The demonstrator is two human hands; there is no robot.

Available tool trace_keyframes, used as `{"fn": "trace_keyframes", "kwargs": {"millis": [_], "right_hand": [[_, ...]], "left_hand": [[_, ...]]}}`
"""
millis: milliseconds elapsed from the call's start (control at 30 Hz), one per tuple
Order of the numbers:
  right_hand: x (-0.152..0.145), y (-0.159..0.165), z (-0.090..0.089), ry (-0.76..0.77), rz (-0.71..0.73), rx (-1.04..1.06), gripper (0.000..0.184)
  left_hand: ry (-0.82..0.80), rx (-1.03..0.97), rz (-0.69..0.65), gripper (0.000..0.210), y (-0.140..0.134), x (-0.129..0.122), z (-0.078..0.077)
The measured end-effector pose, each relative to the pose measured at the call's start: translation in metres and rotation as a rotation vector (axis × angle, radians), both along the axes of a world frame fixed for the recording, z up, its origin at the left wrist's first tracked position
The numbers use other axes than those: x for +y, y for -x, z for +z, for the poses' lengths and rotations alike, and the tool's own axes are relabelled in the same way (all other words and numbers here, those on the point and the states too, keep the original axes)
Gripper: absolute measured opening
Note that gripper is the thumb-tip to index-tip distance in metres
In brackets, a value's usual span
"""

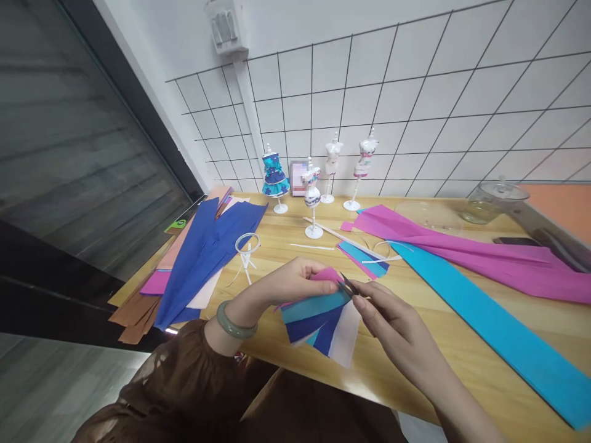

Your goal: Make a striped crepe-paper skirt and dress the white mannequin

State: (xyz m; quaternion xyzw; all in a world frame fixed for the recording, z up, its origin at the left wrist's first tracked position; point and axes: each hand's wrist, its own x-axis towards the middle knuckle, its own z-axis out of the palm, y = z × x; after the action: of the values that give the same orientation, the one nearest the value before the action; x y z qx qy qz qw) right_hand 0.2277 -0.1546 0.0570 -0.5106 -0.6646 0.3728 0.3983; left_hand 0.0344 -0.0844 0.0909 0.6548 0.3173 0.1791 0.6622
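My left hand (295, 282) pinches a fan of overlapping crepe paper strips (314, 317) in pink, teal, dark blue and white, spread over the table's front edge. In my right hand (390, 314) is a pair of small dark scissors (349, 287), the blades touching the paper's upper right edge by my left thumb. My fingers hide most of the handles. Just beyond lies another bundle of pink and blue paper strips (364, 257). White mini mannequins (313, 195) stand behind, and one wears a teal and blue ruffled dress (276, 178).
Dark blue crepe paper (207, 246) lies over other sheets on the left. A roll of tape (248, 243) sits near it. Long magenta (462, 249) and bright blue (489, 326) crepe lengths cross the right side. A lidded glass pot (489, 203) stands far right.
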Motion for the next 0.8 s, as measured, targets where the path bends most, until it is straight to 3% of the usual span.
{"fn": "trace_keyframes", "kwargs": {"millis": [300,800], "right_hand": [[-0.0002,0.003,0.0007,-0.123,0.003,-0.069,0.035],[-0.0015,0.0069,0.0011,-0.111,0.026,-0.014,0.032]], "left_hand": [[-0.016,0.058,-0.007,0.03,-0.0014,-0.0002,-0.0019],[-0.036,0.043,-0.024,0.029,-0.0017,0.0002,-0.0046]]}}
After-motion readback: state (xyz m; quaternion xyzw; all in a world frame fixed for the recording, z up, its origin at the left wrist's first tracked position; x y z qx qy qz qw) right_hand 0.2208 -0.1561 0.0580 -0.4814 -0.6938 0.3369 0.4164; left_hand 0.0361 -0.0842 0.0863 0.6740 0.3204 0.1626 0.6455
